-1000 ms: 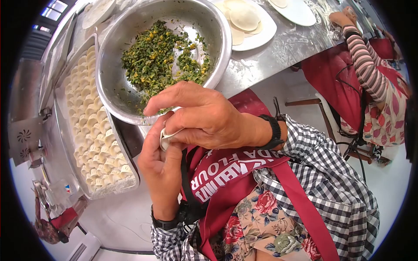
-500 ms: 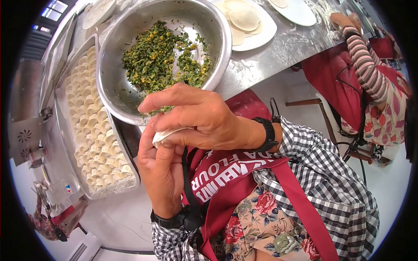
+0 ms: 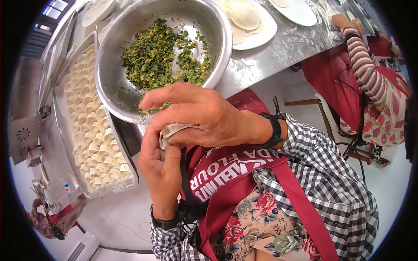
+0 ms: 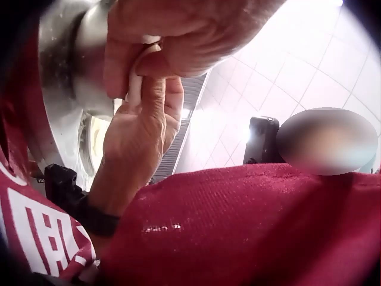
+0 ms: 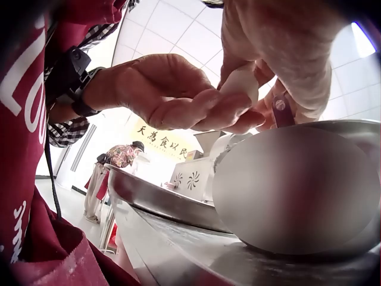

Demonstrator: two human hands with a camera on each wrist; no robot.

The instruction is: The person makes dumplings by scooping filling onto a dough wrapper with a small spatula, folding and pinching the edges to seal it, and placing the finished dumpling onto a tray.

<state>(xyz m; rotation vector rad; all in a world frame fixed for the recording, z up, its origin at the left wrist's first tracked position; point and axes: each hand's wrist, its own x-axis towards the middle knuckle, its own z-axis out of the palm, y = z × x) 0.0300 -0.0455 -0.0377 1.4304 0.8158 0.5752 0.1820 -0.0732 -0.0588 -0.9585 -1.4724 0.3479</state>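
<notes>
- Steel table (image 3: 257, 67): biggest thing near me, dusted w/ flour in patches.
- Tray (image 3: 116, 188): long, off to my L, packed w/ rows of folded dumplings (image 3: 89, 126), some flour at the near end.
- Bowl (image 3: 111, 82): big, round, metal, just beyond my hands, its rim right next to the tray. Green & yellow chopped filling (image 3: 148, 56) inside, w/ bare metal showing thru on the R.
- Plate (image 3: 268, 31): white, R of the bowl, a few flat round wrappers (image 3: 244, 16) overlapping on it. 2nd plate (image 3: 300, 16) farther R, only partly in view.
- R hand (image 3: 204, 115): pinching the dough, thumb against it, other fingers arched over, near the bowl's close rim. Bits of filling show by the fingers.
- L hand (image 3: 159, 167): gripping the same dough from below & the L, thumb up against it.
- Dough piece (image 3: 174, 130): pale, folded, held betw. both hands, in front of the bowl & apart from the table; partly hidden by fingers, so can't tell if its edge is sealed all the way.
</notes>
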